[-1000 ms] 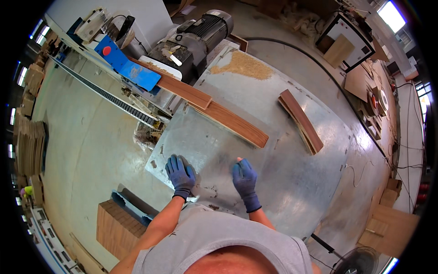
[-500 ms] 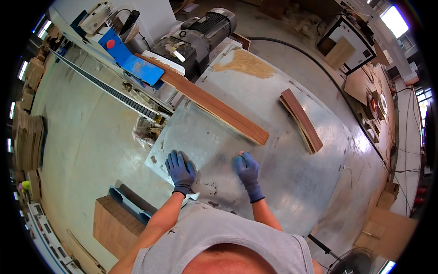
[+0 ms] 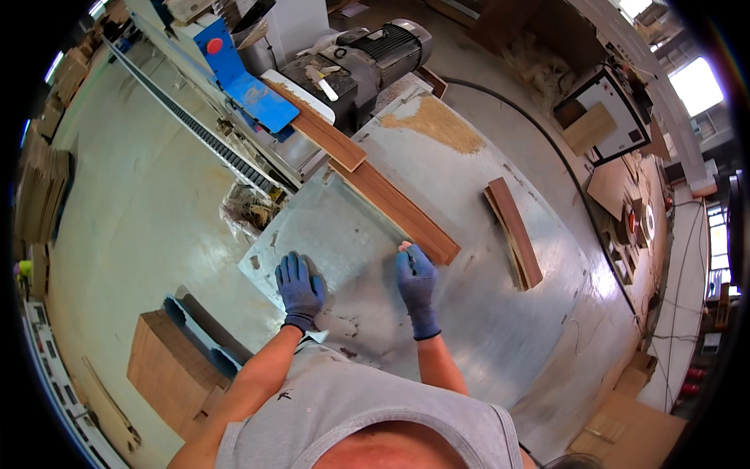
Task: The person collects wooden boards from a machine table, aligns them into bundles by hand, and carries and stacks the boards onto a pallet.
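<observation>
A long reddish-brown wood strip (image 3: 398, 209) lies slantwise on the metal table, its near end beside my right hand. My right hand (image 3: 416, 283), in a blue glove, has its fingers curled in close to the strip's near edge. Whether they touch it, or hold anything, I cannot make out. My left hand (image 3: 299, 288), gloved too, rests flat on the table's left part with fingers stretched out and nothing in it. A second wood strip (image 3: 332, 141) comes out from under a blue guard (image 3: 262, 102), its end meeting the first strip's far end.
Bent wood strips (image 3: 516, 234) lie together on the metal table (image 3: 484, 344) at the right. Sawdust (image 3: 437, 125) covers the table's far corner beside a dark motor (image 3: 383, 59). A wooden block (image 3: 176, 371) stands at my lower left. A black hose (image 3: 539, 137) curves across the floor.
The strip has come nearer and separated in line from the second strip behind it, whose end now shows. My right hand has come close to its near end. The left stays flat.
</observation>
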Tool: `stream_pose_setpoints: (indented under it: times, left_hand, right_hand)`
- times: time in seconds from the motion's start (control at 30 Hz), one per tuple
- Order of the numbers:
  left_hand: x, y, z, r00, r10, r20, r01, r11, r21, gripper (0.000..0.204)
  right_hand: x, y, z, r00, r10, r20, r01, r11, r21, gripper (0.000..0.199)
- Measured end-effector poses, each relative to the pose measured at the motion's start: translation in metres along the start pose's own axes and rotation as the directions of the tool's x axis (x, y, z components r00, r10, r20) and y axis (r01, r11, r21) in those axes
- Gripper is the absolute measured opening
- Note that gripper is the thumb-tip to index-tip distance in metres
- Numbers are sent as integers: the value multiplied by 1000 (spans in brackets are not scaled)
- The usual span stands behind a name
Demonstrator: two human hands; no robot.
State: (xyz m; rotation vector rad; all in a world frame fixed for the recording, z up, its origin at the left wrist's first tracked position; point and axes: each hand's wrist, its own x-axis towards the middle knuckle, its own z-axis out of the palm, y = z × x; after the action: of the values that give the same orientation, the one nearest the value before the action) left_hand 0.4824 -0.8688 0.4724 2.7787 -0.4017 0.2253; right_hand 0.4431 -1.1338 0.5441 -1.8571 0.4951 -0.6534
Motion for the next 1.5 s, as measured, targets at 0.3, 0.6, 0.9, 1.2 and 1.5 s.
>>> stream_pose_setpoints:
  times: [0.3,0.6,0.9,1.2,1.5]
  left_hand:
    - [4,-1,-3,1000,11,-9,-11,1000,5,64]
    - [2,1,-5,1000,-21,-3,21,998,-55,63]
    - [5,-1,-8,1000,-6,-19,4,998,-59,63]
    - [4,0,-5,999,-2,-40,0,999,-45,61]
    - [5,4,-4,999,-21,-47,18,997,-74,60]
  right_hand:
    - [127,-78,80,831,-518,203,555,742,-376,48]
    - [178,-32,132,780,-463,420,623,638,-453,47]
    - [99,-7,-25,804,-401,439,587,650,-483,45]
    - [84,-15,-98,817,-287,500,546,663,-512,51]
    - [204,25,-24,350,310,884,-86,950,-300,95]
